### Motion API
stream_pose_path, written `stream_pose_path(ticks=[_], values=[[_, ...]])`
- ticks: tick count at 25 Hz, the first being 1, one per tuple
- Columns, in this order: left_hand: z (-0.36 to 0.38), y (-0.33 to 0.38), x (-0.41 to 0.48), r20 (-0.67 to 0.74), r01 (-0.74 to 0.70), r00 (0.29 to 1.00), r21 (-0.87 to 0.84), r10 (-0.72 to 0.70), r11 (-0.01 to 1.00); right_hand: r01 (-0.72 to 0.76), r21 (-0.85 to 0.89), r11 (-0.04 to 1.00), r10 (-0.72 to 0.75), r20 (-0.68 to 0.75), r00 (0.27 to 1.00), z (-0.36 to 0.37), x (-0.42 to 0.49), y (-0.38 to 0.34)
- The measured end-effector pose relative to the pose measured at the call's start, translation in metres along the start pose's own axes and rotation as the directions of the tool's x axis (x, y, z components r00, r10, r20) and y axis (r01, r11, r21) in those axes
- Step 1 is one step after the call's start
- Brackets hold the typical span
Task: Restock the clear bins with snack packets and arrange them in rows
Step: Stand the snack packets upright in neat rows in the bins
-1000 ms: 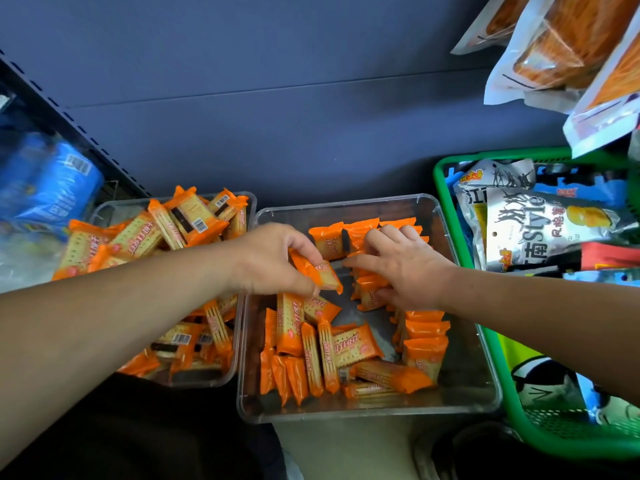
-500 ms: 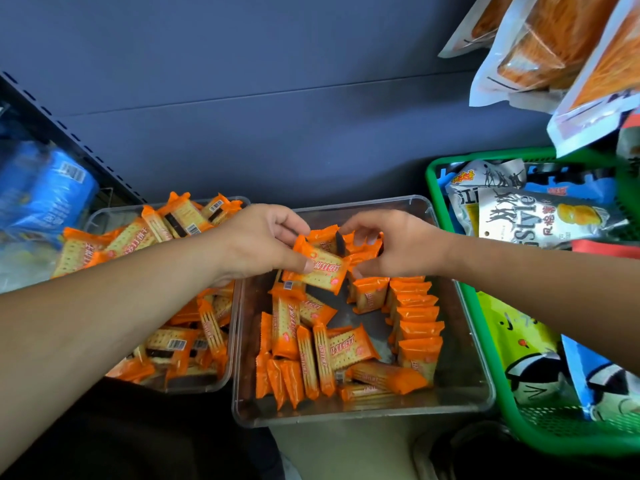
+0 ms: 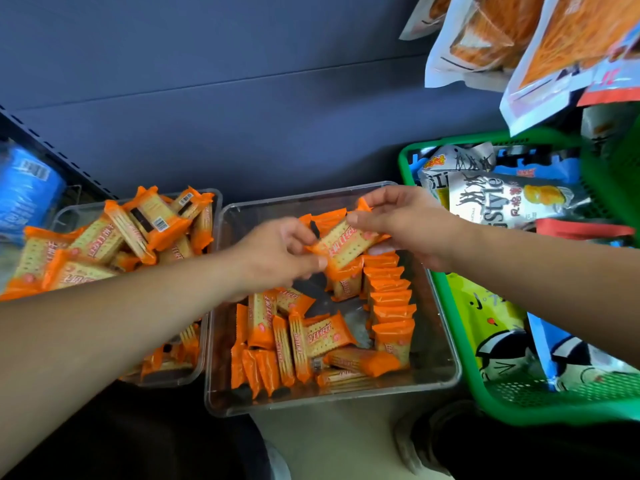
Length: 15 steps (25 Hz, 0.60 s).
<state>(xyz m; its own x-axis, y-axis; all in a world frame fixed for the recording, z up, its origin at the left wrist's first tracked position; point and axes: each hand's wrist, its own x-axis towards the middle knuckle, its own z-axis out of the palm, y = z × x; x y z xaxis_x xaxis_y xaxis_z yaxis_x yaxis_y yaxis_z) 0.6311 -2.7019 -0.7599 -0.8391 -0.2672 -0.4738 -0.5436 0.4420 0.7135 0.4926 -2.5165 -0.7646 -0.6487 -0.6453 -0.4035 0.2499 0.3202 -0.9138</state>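
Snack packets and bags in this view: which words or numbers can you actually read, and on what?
"Style": on the silver bag in the green basket.
Characters beside that word: too blurred to be sure.
Red lettering on the orange packets: blurred, unreadable.
Barcode on a packet in the left bin: digits too small.

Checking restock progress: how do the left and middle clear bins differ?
The left bin holds a jumbled heap above its rim; the middle bin, one upright row on its right, others loose. The left hand and right hand hold a packet over the middle bin, not the left. Both are clear, with orange packets.
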Motion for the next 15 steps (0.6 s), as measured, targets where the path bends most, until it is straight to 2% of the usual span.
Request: stream_pose_path(ticks=[1,2,3,4,5,6,9,12,15], values=[[0.008,-0.009,0.002,0.074,-0.028,0.997,0.257,0.01,0.966,0.073,-0.102,0.992,-0.078,-0.048,0.996,0.002,0.0,0.001],[0.014,-0.018,0.004,0.164,-0.086,0.986,0.475,0.008,0.876,0.152,-0.229,0.961,-0.166,-0.045,0.985,0.003,0.0,0.001],[0.018,-0.025,0.007,0.248,-0.159,0.969,0.616,0.002,0.771,0.219,-0.337,0.916,-0.231,0.007,0.973,0.004,0.0,0.0],[0.022,-0.031,0.01,0.325,-0.233,0.946,0.679,-0.001,0.697,0.261,-0.412,0.873,-0.252,0.076,0.965,0.004,-0.001,-0.003],[0.025,-0.035,0.012,0.39,-0.287,0.921,0.684,-0.003,0.671,0.275,-0.469,0.84,-0.237,0.139,0.961,0.005,-0.002,-0.005],[0.029,-0.038,0.014,0.439,-0.298,0.898,0.654,-0.029,0.695,0.276,-0.527,0.804,-0.206,0.189,0.96,0.005,-0.003,-0.006],[0.041,-0.046,0.022,0.515,-0.176,0.837,0.57,-0.182,0.803,0.27,-0.68,0.681,-0.112,0.268,0.957,0.007,-0.002,-0.001],[0.047,-0.055,0.027,0.534,-0.162,0.819,0.565,-0.209,0.809,0.267,-0.721,0.639,-0.119,0.25,0.961,0.009,0.002,0.005],[0.043,-0.055,0.027,0.519,-0.139,0.836,0.516,-0.18,0.845,0.264,-0.772,0.579,-0.13,0.232,0.964,0.009,0.007,0.015]])
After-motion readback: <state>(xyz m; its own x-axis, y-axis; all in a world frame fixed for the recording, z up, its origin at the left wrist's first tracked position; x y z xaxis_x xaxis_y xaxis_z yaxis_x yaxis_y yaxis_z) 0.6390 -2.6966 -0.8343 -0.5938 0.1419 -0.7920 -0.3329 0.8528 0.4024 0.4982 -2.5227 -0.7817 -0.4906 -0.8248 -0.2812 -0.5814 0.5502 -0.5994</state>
